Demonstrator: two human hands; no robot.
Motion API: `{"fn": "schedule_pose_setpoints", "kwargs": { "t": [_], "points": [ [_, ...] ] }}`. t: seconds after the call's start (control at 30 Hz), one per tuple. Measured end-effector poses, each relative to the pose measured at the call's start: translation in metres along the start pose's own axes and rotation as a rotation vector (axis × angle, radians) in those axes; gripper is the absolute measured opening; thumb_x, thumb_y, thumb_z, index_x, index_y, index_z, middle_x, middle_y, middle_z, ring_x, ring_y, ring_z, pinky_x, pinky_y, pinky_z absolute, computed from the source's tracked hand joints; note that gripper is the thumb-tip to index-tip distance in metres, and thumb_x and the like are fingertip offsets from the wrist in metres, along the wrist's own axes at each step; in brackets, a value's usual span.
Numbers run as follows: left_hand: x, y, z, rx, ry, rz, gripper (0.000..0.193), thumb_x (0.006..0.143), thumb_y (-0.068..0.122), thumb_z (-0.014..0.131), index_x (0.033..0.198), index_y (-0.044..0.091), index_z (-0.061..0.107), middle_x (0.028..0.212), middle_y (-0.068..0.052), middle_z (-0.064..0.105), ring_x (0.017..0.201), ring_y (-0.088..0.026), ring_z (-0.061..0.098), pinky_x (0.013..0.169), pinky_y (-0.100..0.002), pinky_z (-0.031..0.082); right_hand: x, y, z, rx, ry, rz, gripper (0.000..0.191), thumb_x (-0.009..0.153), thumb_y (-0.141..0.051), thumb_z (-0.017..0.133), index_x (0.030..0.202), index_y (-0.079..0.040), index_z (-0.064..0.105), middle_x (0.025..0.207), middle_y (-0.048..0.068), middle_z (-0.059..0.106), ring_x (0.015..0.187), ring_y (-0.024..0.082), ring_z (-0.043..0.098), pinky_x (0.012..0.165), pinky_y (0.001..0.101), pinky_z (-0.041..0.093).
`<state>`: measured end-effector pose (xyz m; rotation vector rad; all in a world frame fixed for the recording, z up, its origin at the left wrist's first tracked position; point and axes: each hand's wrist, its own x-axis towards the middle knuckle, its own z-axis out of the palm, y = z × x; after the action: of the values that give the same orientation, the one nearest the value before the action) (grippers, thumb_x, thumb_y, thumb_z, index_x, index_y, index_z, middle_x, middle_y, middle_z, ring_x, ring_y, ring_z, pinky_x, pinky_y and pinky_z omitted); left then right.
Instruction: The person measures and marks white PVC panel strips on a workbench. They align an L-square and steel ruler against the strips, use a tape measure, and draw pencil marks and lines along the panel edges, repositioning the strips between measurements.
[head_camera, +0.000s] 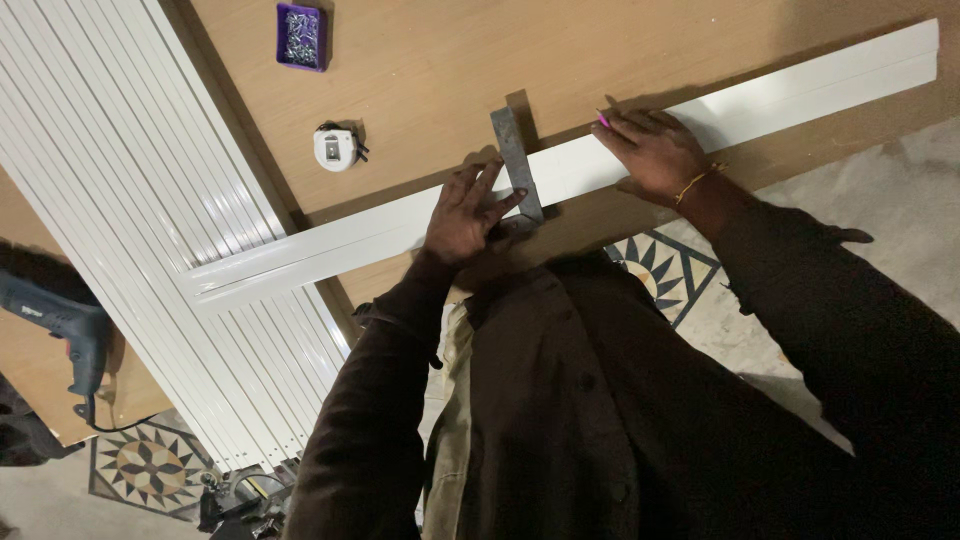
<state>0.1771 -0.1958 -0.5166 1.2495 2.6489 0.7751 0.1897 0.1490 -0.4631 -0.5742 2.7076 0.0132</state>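
The long white strip (400, 232) lies slantwise across the brown counter (420, 70), one end resting on a stack of white slats (130, 200). A grey metal square (517, 165) sits across the strip near its middle. My left hand (462, 215) presses flat on strip and square together, fingers (482, 185) spread, gripping nothing. My right hand (650, 150) rests on the strip just beside the square, fingers (625, 135) loosely curled around a pink marker (603, 119) whose tip points at the strip's far edge. Risk, as I judge it: the square is held only by downward pressure, so a slackened palm or a nudge from the marker could turn it and skew the line. The strip is unclamped and could slide on the smooth counter. A white tape measure (335, 148) and a purple tray of screws (301, 37) lie well apart on the counter. A blue drill (62, 322) rests beyond the slats.
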Motion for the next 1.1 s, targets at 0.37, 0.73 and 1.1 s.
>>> {"fn": "schedule_pose_setpoints", "kwargs": {
  "t": [0.37,0.73,1.1],
  "points": [
    [0.002,0.005,-0.013,0.002,-0.001,0.041,0.061,0.074,0.040,0.071,0.133,0.027,0.070,0.155,-0.017,0.040,0.132,-0.040,0.046,0.104,-0.052,0.042,0.007,-0.025,0.019,0.745,0.302,0.050,0.036,0.110,-0.014,0.050,0.145,-0.009,0.049,0.108,0.006,0.077,0.093,0.023,0.077,0.083,0.0387,0.062],
    [-0.001,0.002,-0.005,0.069,0.041,0.045,0.051,0.087,0.036,0.073,0.138,0.035,0.071,0.164,-0.009,0.039,0.141,-0.033,0.044,0.116,-0.047,0.041,0.034,-0.097,0.009,0.501,0.446,0.128,0.027,0.099,-0.025,0.064,0.120,-0.012,0.076,0.105,0.013,0.076,0.087,0.033,0.072,0.074,0.0465,0.058],
    [0.002,0.005,-0.011,0.037,0.008,0.042,0.072,0.070,0.052,0.085,0.136,0.031,0.070,0.157,-0.014,0.039,0.139,-0.039,0.040,0.113,-0.055,0.038,0.011,-0.088,0.012,0.461,0.378,0.144,0.034,0.099,-0.019,0.058,0.130,-0.016,0.072,0.098,0.014,0.077,0.079,0.033,0.071,0.071,0.0489,0.057]
  ]
}}
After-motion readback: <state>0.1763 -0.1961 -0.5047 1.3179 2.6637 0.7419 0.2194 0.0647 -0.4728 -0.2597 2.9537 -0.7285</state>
